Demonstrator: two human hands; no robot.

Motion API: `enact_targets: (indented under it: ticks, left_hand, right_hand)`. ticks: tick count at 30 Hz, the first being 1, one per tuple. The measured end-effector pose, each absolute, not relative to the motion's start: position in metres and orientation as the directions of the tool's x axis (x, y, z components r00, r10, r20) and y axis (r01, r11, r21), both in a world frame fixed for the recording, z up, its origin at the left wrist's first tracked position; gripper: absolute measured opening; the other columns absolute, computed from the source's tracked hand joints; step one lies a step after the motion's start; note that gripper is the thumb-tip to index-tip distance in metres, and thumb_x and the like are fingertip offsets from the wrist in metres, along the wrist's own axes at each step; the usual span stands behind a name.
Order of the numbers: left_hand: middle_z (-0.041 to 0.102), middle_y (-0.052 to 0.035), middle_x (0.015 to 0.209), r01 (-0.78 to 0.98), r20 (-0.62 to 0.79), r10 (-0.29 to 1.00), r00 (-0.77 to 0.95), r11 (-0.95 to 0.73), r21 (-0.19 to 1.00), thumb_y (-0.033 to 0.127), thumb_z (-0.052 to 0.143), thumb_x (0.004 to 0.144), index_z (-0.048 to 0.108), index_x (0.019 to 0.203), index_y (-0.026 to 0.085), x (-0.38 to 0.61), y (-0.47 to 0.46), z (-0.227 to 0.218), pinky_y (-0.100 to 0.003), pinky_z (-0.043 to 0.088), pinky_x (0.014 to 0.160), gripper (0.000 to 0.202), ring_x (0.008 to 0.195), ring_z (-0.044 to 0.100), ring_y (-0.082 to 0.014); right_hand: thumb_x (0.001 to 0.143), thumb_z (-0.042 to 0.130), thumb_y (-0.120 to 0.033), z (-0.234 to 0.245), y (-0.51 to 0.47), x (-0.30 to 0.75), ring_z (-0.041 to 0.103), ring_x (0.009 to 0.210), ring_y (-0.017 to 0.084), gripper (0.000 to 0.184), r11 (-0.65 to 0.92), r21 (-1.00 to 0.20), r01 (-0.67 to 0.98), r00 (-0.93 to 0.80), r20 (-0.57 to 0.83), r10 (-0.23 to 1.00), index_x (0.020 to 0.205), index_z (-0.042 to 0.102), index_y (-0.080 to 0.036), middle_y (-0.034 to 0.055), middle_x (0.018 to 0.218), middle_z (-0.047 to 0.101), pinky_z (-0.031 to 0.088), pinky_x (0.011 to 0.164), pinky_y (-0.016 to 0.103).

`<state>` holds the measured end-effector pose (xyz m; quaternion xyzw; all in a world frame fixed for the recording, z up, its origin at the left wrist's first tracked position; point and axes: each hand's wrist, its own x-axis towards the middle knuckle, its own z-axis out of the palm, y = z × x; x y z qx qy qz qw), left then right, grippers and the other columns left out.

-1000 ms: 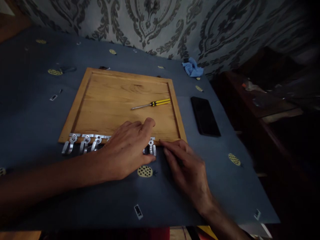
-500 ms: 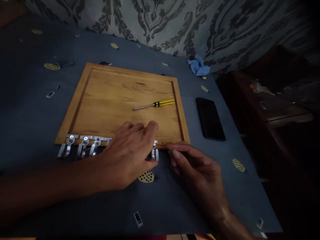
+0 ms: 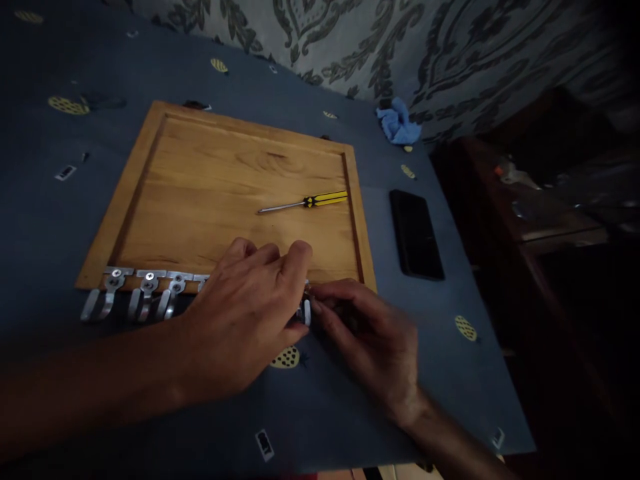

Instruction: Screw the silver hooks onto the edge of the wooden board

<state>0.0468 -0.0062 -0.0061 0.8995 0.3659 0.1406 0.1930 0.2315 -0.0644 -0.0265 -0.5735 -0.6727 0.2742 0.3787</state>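
head view: silvery hooks [image 3: 149,285] edge a framed wooden board [image 3: 200,187]

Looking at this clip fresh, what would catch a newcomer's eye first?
The yellow-and-black screwdriver stands out, lying on the framed wooden board. Metal hooks line the board's near edge, partly hidden by the left hand. Beyond the board's far right corner sits a crumpled blue cloth.

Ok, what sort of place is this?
Probably a room in a home, used as a makeshift workspace: patterned wall, printed tablecloth, and a screwdriver lying on a wooden board.
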Motion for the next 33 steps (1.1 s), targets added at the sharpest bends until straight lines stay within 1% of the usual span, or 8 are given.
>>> enact_targets:
  ticks: [3, 6, 12, 14, 16, 24, 28, 33]
  left_hand:
    - [0.072, -0.0074, 0.099, 0.606, 0.101, 0.709, 0.698, -0.66, 0.444, 0.021, 0.076, 0.081, 0.046, 0.108, 0.018, 0.047, -0.006, -0.006, -0.042, 0.041, 0.082, 0.04, 0.09, 0.066, -0.0283]
    - [0.072, -0.0071, 0.097, 0.602, 0.106, 0.707, 0.699, -0.662, 0.446, 0.021, 0.076, 0.08, 0.045, 0.108, 0.019, 0.046, -0.006, -0.006, -0.042, 0.042, 0.082, 0.041, 0.089, 0.066, -0.0276]
    - [0.073, -0.0057, 0.097, 0.608, 0.11, 0.715, 0.691, -0.657, 0.445, 0.023, 0.077, 0.08, 0.044, 0.107, 0.02, 0.046, -0.007, -0.007, -0.042, 0.043, 0.083, 0.043, 0.09, 0.067, -0.0267]
    - [0.073, -0.0057, 0.098, 0.612, 0.102, 0.716, 0.691, -0.654, 0.446, 0.024, 0.077, 0.081, 0.043, 0.108, 0.021, 0.047, -0.007, -0.007, -0.042, 0.044, 0.084, 0.044, 0.092, 0.067, -0.0269]
    - [0.073, -0.0057, 0.098, 0.614, 0.09, 0.715, 0.693, -0.651, 0.447, 0.025, 0.078, 0.08, 0.043, 0.109, 0.02, 0.047, -0.006, -0.006, -0.042, 0.044, 0.085, 0.045, 0.092, 0.067, -0.0269]
    - [0.072, -0.0048, 0.094, 0.622, 0.083, 0.721, 0.688, -0.645, 0.444, 0.026, 0.078, 0.08, 0.043, 0.11, 0.02, 0.047, -0.006, -0.005, -0.043, 0.045, 0.086, 0.046, 0.093, 0.068, -0.0277]
    - [0.071, -0.0051, 0.092, 0.612, 0.096, 0.711, 0.696, -0.658, 0.439, 0.025, 0.077, 0.08, 0.044, 0.109, 0.019, 0.047, -0.006, -0.006, -0.043, 0.044, 0.085, 0.044, 0.091, 0.067, -0.0283]
    - [0.072, -0.0066, 0.094, 0.612, 0.098, 0.711, 0.696, -0.659, 0.437, 0.024, 0.076, 0.08, 0.045, 0.107, 0.019, 0.048, -0.005, -0.005, -0.042, 0.043, 0.082, 0.041, 0.09, 0.067, -0.0283]
  right_hand:
    - [0.095, 0.066, -0.017, -0.027, -0.062, 0.233, 0.071, 0.073, 0.013, 0.01, 0.263, -0.759, 0.595, -0.123, 0.238, 0.964, 0.097, 0.073, -0.024, -0.001, 0.085, 0.077, 0.056, 0.068, 0.023]
    - [0.096, 0.065, -0.019, -0.026, -0.059, 0.235, 0.069, 0.07, 0.012, 0.011, 0.241, -0.759, 0.604, -0.15, 0.189, 0.97, 0.095, 0.074, -0.024, -0.0009, 0.084, 0.076, 0.056, 0.068, 0.023]
    - [0.093, 0.069, -0.027, -0.016, -0.051, 0.238, 0.065, 0.064, 0.012, 0.009, 0.016, -0.894, 0.449, -0.113, -0.039, 0.993, 0.093, 0.076, -0.021, 0.0009, 0.078, 0.073, 0.054, 0.061, 0.023]
    - [0.092, 0.07, -0.03, -0.012, -0.047, 0.239, 0.064, 0.062, 0.012, 0.012, -0.061, -0.912, 0.405, -0.124, -0.121, 0.985, 0.089, 0.076, -0.02, 0.0016, 0.075, 0.072, 0.054, 0.058, 0.023]
    - [0.091, 0.072, -0.032, -0.008, -0.043, 0.239, 0.063, 0.061, 0.012, 0.014, -0.103, -0.917, 0.386, -0.138, -0.168, 0.976, 0.086, 0.075, -0.019, 0.0016, 0.073, 0.072, 0.053, 0.056, 0.021]
    - [0.087, 0.073, -0.028, -0.003, -0.034, 0.241, 0.062, 0.062, 0.011, 0.01, -0.191, -0.907, 0.376, -0.185, -0.275, 0.944, 0.086, 0.077, -0.019, 0.001, 0.07, 0.07, 0.053, 0.056, 0.02]
    - [0.085, 0.075, -0.026, -0.002, -0.03, 0.241, 0.058, 0.055, 0.009, 0.009, -0.199, -0.907, 0.371, -0.192, -0.285, 0.939, 0.084, 0.077, -0.017, 0.0001, 0.067, 0.07, 0.051, 0.054, 0.019]
    - [0.083, 0.078, -0.03, -0.004, -0.029, 0.239, 0.061, 0.057, 0.009, 0.013, -0.21, -0.917, 0.338, -0.176, -0.281, 0.943, 0.082, 0.075, -0.017, 0.0004, 0.069, 0.07, 0.051, 0.051, 0.018]
